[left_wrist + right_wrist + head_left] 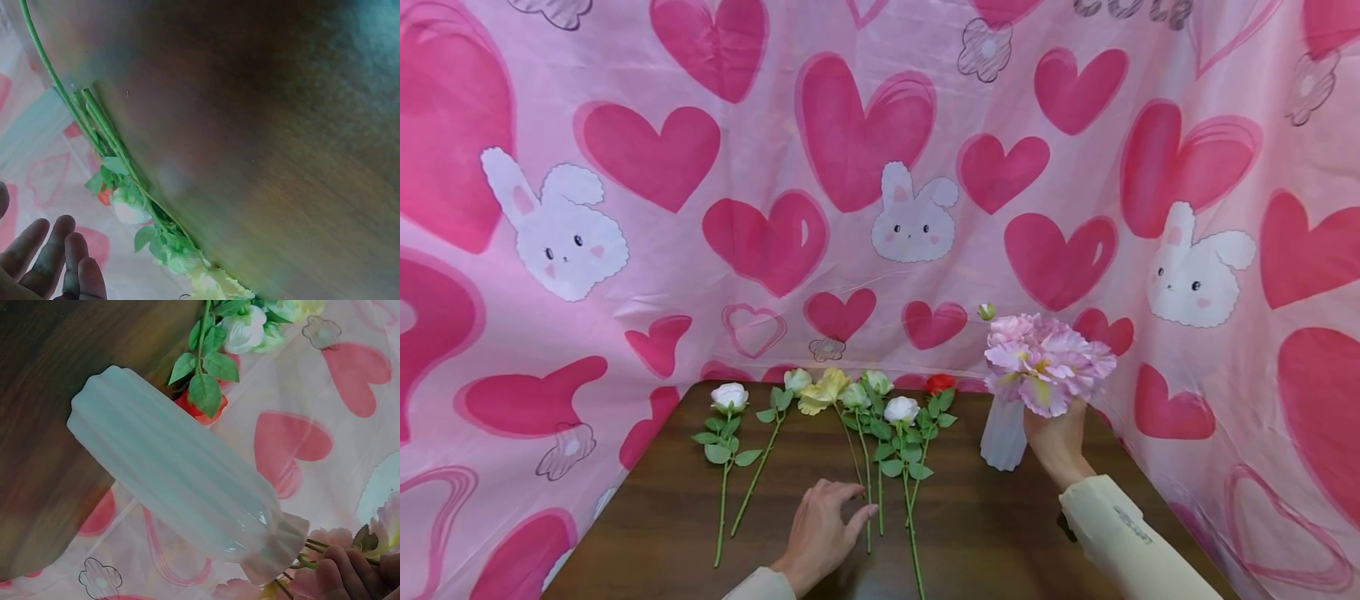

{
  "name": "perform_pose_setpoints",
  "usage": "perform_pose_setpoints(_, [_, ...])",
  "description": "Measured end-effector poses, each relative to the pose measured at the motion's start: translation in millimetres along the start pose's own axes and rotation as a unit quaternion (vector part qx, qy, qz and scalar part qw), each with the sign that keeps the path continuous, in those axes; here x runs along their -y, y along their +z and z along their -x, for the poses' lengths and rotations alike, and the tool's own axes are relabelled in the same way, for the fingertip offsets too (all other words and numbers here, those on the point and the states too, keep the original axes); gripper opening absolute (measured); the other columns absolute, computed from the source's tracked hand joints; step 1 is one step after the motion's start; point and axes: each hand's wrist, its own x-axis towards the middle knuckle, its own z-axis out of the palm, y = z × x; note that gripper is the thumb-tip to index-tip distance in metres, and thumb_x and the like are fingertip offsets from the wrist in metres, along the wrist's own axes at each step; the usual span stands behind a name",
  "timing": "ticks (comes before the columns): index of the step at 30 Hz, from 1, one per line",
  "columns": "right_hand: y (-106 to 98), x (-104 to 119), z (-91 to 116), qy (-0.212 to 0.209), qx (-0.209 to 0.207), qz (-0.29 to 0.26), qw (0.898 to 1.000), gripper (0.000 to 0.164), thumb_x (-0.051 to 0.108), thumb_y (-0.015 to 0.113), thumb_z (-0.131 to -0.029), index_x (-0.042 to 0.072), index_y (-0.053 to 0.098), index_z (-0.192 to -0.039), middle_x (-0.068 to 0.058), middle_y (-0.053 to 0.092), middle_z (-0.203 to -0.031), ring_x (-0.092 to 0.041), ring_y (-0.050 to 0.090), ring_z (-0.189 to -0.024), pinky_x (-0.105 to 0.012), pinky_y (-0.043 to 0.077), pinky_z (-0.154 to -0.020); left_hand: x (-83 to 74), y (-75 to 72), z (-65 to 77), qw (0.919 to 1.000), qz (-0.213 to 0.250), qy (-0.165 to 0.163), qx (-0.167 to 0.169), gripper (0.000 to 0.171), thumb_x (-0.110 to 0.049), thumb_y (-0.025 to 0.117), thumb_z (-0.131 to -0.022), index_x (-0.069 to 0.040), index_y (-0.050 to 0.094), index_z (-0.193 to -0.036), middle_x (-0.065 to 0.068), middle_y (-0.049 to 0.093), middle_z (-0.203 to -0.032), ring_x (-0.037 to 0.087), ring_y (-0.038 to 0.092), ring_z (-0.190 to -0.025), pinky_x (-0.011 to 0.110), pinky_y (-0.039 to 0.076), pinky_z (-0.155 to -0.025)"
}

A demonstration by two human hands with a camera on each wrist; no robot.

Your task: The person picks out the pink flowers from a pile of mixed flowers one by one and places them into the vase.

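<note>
My right hand (1058,437) is up at the mouth of a white fluted vase (1002,433) on the table. Its curled fingers (350,572) hold the stems of pink flowers (1047,360) just above the rim, as the right wrist view shows. The big ruffled blooms cover part of the hand and the vase's mouth in the head view. My left hand (826,523) is over the near part of the table with relaxed fingers and nothing in it. Closest to it are the lower stems of a yellow flower (826,392) and a pale green rose (854,397).
On the brown table (647,533) lie a white rose (730,397) at the left, a pale bud flower (797,381) beside it, another white rose (902,410) and a red rose (940,383) toward the middle. A pink heart-print cloth (850,275) hangs behind and at both sides.
</note>
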Motion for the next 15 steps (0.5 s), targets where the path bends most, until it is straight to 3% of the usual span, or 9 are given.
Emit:
perform_pose_setpoints(1, [-3,-1,0,-0.016,-0.004,0.137,0.990,0.035,-0.004,0.064,-0.096,0.001,0.057,-0.130,0.002,0.065,-0.115,-0.010,0.056,-0.103,-0.020,0.046,-0.092,0.2,0.2,0.2,1.0000,0.000,0.000,0.001,0.023,-0.033,0.083,-0.086,-0.017,0.079,-0.102,-0.002,0.077,-0.099,0.013,0.062,-0.089,0.038,0.050,-0.077])
perform_pose_setpoints(2, [-5,-2,0,-0.032,-0.011,0.261,0.965,0.036,-0.002,0.066,-0.094,0.001,0.058,-0.129,0.002,0.065,-0.114,-0.010,0.055,-0.101,-0.021,0.046,-0.090,0.4,0.4,0.2,1.0000,-0.001,0.001,0.002,0.023,-0.034,0.083,-0.086,-0.017,0.079,-0.102,-0.002,0.077,-0.099,0.013,0.062,-0.089,0.038,0.050,-0.077])
perform_pose_setpoints(3, [-8,-3,0,-0.049,-0.019,0.366,0.929,0.036,0.000,0.068,-0.093,0.001,0.058,-0.128,0.000,0.065,-0.112,-0.011,0.054,-0.099,-0.023,0.045,-0.089,0.6,0.6,0.3,1.0000,-0.001,0.001,0.002,0.023,-0.034,0.083,-0.087,-0.017,0.079,-0.102,-0.002,0.077,-0.099,0.014,0.062,-0.089,0.038,0.050,-0.076])
perform_pose_setpoints(4, [-9,-4,-1,-0.060,-0.022,0.435,0.898,0.038,0.005,0.071,-0.092,0.002,0.059,-0.128,-0.002,0.066,-0.112,-0.013,0.054,-0.099,-0.026,0.045,-0.089,0.8,0.8,0.3,1.0000,-0.002,0.001,0.002,0.023,-0.034,0.083,-0.087,-0.017,0.079,-0.103,-0.002,0.077,-0.099,0.014,0.062,-0.089,0.038,0.050,-0.076])
perform_pose_setpoints(6, [-10,-5,-2,-0.060,-0.023,0.484,0.873,0.037,0.010,0.070,-0.093,0.001,0.058,-0.127,-0.011,0.067,-0.114,-0.023,0.056,-0.099,-0.038,0.047,-0.090,1.0,1.2,0.4,1.0000,-0.002,0.001,0.002,0.023,-0.034,0.083,-0.087,-0.017,0.079,-0.103,-0.003,0.077,-0.099,0.013,0.062,-0.089,0.038,0.050,-0.076])
perform_pose_setpoints(10, [-11,-7,-3,-0.067,-0.023,0.497,0.865,0.037,0.011,0.069,-0.092,-0.003,0.057,-0.124,-0.023,0.066,-0.113,-0.035,0.058,-0.099,-0.054,0.047,-0.091,0.7,1.8,0.2,1.0000,-0.002,0.001,0.000,0.023,-0.033,0.084,-0.086,-0.018,0.079,-0.102,-0.004,0.077,-0.099,0.013,0.062,-0.089,0.037,0.050,-0.076])
perform_pose_setpoints(13, [-9,-9,-4,-0.077,-0.030,0.493,0.866,0.038,0.009,0.071,-0.090,-0.005,0.057,-0.123,-0.023,0.066,-0.111,-0.035,0.058,-0.098,-0.052,0.047,-0.091,0.2,1.9,0.2,1.0000,0.001,0.001,-0.001,0.023,-0.032,0.084,-0.085,-0.018,0.079,-0.102,-0.003,0.077,-0.099,0.013,0.062,-0.088,0.037,0.050,-0.076])
perform_pose_setpoints(14, [-8,-10,-5,-0.078,-0.034,0.486,0.870,0.040,0.009,0.072,-0.089,-0.004,0.058,-0.124,-0.020,0.066,-0.111,-0.032,0.058,-0.099,-0.047,0.047,-0.092,0.0,2.0,0.3,1.0000,0.000,0.001,-0.001,0.023,-0.032,0.084,-0.085,-0.017,0.079,-0.102,-0.003,0.077,-0.099,0.013,0.062,-0.089,0.037,0.050,-0.076])
perform_pose_setpoints(15, [-6,-11,-6,-0.069,-0.035,0.448,0.891,0.039,0.007,0.071,-0.090,-0.003,0.058,-0.125,-0.016,0.067,-0.113,-0.028,0.058,-0.101,-0.042,0.048,-0.093,-0.2,2.1,0.2,1.0000,0.001,0.001,-0.001,0.023,-0.032,0.084,-0.085,-0.017,0.079,-0.102,-0.003,0.077,-0.099,0.013,0.062,-0.089,0.037,0.050,-0.076])
